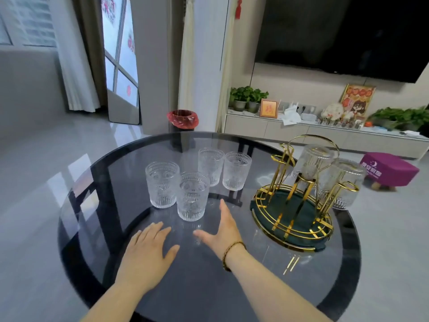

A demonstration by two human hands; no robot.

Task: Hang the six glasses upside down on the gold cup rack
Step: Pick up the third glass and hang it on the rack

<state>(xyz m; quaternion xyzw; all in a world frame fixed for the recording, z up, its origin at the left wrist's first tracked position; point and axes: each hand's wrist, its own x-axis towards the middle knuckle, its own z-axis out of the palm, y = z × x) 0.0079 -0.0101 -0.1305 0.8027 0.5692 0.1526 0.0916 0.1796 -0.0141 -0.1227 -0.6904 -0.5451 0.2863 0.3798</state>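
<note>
Several embossed clear glasses stand upright on the round glass table (97,228): the nearest glass (192,196), one to its left (162,184), and two behind (210,166) (236,170). The gold cup rack (292,205) with a dark green base stands at the right. Two glasses hang upside down on its far pegs (313,161) (343,184). My left hand (148,249) lies flat on the table, fingers apart. My right hand (222,231) is open just right of and below the nearest glass, thumb spread, touching nothing.
The table's dark rim curves close to the rack's right side. Beyond the table are a red-lined bin (182,119), a purple stool (390,168), and a low cabinet (301,131) with plants and frames under a wall television.
</note>
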